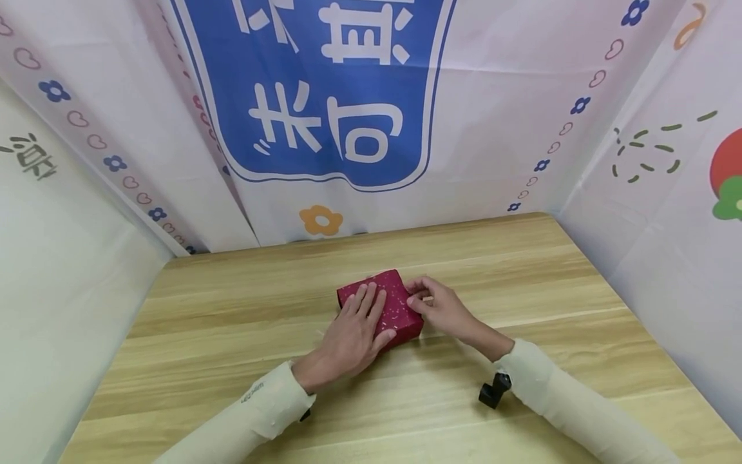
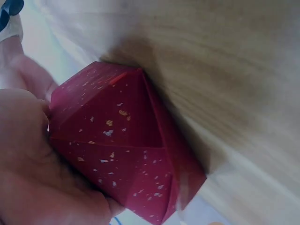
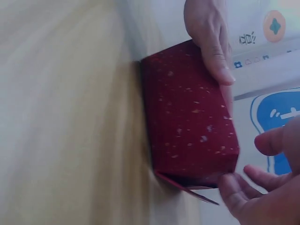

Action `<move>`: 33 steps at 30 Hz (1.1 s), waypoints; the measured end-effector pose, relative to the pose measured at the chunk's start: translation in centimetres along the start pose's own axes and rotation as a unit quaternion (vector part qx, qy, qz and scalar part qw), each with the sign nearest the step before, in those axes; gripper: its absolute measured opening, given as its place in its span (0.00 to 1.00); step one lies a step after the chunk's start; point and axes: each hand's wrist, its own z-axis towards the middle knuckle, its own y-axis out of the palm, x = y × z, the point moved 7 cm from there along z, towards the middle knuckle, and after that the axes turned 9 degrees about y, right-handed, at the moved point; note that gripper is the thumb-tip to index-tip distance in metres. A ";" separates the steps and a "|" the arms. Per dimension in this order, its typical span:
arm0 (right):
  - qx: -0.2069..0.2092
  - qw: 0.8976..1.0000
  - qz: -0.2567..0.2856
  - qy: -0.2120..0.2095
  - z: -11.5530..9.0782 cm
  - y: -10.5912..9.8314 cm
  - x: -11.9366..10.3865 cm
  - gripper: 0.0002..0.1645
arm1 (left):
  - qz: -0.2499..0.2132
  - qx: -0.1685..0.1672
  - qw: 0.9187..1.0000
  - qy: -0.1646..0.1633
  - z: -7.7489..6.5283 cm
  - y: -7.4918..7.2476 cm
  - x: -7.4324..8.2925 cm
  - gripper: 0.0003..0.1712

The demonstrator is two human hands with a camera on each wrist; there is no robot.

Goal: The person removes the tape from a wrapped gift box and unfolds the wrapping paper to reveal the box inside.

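Note:
A small box wrapped in dark red paper with gold and silver flecks (image 1: 399,308) lies on the wooden table. My left hand (image 1: 355,332) rests flat on its top, fingers spread and thumb near the front edge. At the box's right end is my right hand (image 1: 443,309), its fingers bent and a fingertip touching the paper. In the right wrist view, a loose paper flap (image 3: 187,190) sticks out at that end, close to the right hand's fingertips (image 3: 230,185). Seen from the left wrist, the paper's other end (image 2: 112,136) has creased, folded-in triangles.
The wood-grain table (image 1: 232,348) meets a printed white cloth wall (image 1: 487,129) at the back. More white cloth stands on the left and right sides. A black wrist-worn device (image 1: 494,390) hangs by the right sleeve.

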 end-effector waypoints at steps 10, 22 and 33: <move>-0.045 0.997 0.010 0.060 -0.2 1.1 2.6 0.30 | -0.182 0.017 0.983 -0.011 -1.5 0.4 -1.1 0.41; -0.183 0.973 -0.132 -0.040 -1.5 1.1 3.3 0.50 | -0.369 0.057 0.921 -0.112 -3.3 2.0 -1.7 0.62; -0.179 0.966 -0.177 -0.057 -2.1 1.6 3.1 0.54 | -0.428 0.098 0.891 -0.121 -3.8 3.3 -2.1 0.62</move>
